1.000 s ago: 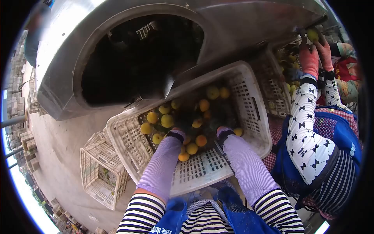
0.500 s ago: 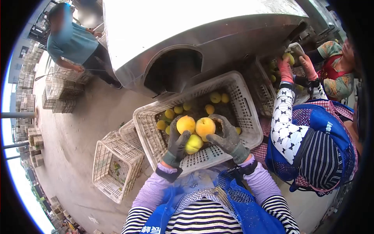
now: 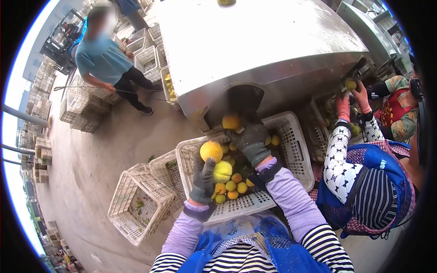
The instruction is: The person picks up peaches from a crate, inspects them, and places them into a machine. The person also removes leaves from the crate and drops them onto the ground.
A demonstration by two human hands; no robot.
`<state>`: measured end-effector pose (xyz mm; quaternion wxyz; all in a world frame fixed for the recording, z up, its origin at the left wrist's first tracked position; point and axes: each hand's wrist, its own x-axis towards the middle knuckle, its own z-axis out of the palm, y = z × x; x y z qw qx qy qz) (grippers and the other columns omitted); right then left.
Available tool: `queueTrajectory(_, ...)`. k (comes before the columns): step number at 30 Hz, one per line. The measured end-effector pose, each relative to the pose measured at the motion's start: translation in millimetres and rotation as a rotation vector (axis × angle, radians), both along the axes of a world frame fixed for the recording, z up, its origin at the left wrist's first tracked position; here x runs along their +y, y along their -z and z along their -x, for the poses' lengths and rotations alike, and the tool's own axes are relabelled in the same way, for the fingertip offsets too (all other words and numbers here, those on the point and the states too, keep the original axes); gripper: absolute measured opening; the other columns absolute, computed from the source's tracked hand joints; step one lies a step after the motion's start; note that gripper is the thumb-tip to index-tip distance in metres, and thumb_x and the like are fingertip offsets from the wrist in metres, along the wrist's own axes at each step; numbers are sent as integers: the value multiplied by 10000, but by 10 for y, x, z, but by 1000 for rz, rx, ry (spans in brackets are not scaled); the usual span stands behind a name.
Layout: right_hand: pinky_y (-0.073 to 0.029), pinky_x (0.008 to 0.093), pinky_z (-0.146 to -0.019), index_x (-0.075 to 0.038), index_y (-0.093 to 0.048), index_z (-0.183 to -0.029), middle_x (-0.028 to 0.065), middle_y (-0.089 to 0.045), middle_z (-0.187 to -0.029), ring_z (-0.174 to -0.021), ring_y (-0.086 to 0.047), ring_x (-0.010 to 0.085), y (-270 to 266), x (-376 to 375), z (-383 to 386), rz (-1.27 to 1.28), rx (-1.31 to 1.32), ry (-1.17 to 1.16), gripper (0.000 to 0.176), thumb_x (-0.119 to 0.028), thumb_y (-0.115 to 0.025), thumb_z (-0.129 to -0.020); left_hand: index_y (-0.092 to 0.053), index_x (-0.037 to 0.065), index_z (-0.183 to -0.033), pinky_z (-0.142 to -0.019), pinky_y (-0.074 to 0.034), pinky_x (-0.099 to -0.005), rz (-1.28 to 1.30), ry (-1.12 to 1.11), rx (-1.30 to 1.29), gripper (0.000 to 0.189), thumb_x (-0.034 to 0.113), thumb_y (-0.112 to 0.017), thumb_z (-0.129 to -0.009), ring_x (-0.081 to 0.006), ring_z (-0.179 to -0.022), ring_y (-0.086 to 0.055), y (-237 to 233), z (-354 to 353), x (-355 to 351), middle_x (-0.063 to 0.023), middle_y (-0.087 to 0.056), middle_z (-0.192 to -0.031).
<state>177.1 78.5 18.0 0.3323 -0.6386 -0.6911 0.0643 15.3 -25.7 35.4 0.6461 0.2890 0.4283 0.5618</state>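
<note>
My left hand (image 3: 202,181), in a dark grey work glove, is over the near left part of a white plastic crate (image 3: 295,148). Its fingers are closed on a yellow peach (image 3: 211,151), and a greenish-yellow peach (image 3: 222,172) rests against the same hand. My right hand (image 3: 253,140), gloved alike, grips an orange-yellow peach (image 3: 231,121) just in front of the dark round opening (image 3: 236,101) of a metal machine. Several smaller peaches (image 3: 231,186) lie in the crate below my hands; its far part is hidden by my right hand.
The metal machine (image 3: 268,41) fills the far side. Left of my crate stand a tilted crate (image 3: 136,200) with leaf scraps and another crate (image 3: 161,166). A co-worker (image 3: 364,177) works close at right; a person in a blue shirt (image 3: 107,59) holds a long rod.
My right hand has moved away from my left, up to the machine opening, carrying a peach. My left hand keeps two peaches. More peaches show in the crate, and the view has shifted.
</note>
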Motion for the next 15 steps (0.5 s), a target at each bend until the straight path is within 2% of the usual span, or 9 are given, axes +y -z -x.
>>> queueTrajectory(3,-540,495,-782,-102,-660,-1147,146,-674,-1052,-932,-660,379,-21,161,21,280,-55,23,579,-471,-807,-726,-431,41,-1440,-921,-543,-336,-42,-8,50,535,259,-613,-987,-212,-1123,-612,87,17,-90,-108,-586,-1278)
queueTrajectory(4,-540,492,-779,-97,-662,-1129,147,-678,-1042,-923,-662,378,-12,267,6,235,1,-22,561,-473,-803,-737,-396,36,-1483,-1003,-505,-367,5,62,54,589,247,-626,-985,-243,-1231,-556,52,63,-84,-130,-545,-1366)
queueTrajectory(6,-539,487,-773,-86,-667,-1092,149,-685,-1024,-904,-668,377,-24,494,-46,141,112,-103,530,-478,-793,-760,-392,31,-1487,-1027,-488,-375,18,74,4,586,230,-618,-984,-249,-1250,-544,63,52,-24,-137,-532,-1387)
queueTrajectory(8,-540,481,-771,-71,-655,-1103,162,-686,-1050,-892,-669,380,-118,528,-96,232,130,-112,528,-453,-804,-771,-385,23,-1493,-1062,-461,-396,5,76,-35,585,212,-605,-985,-263,-1276,-527,17,18,16,-150,-523,-1405)
queueTrajectory(9,-541,479,-770,-64,-648,-1109,169,-687,-1063,-886,-669,381,-163,513,-134,278,140,-117,527,-440,-810,-776,-392,23,-1487,-1034,-480,-380,2,68,-66,583,190,-615,-976,-250,-1243,-549,0,21,5,-142,-539,-1381)
queueTrajectory(10,-545,464,-789,-33,-605,-1215,207,-674,-1102,-921,-668,385,-161,383,-178,123,225,-152,632,-432,-829,-779,-399,23,-1480,-1006,-499,-365,-2,61,-98,581,168,-625,-966,-236,-1210,-571,-12,22,-8,-134,-555,-1356)
queueTrajectory(12,-536,435,-860,-3,-528,-1340,224,-652,-1150,-1018,-661,357,-446,-124,-261,220,407,-219,779,-438,-841,-775,-416,21,-1462,-987,-515,-357,-26,65,-148,584,159,-652,-946,-229,-1182,-593,-15,9,-29,-129,-571,-1335)
queueTrajectory(14,-511,415,-933,10,-480,-1399,204,-637,-1176,-1118,-630,338,-455,-504,-311,477,579,-382,868,-439,-858,-759,-436,18,-1438,-1003,-508,-372,-66,105,-178,593,185,-687,-927,-242,-1193,-591,14,7,-21,-136,-573,-1341)
queueTrajectory(15,-505,415,-948,11,-483,-1394,196,-636,-1174,-1122,-623,337,-484,-645,-284,425,572,-397,859,-424,-861,-758,-444,18,-1427,-1007,-505,-378,-159,89,10,606,190,-707,-909,-248,-1196,-592,61,-14,-46,-142,-579,-1336)
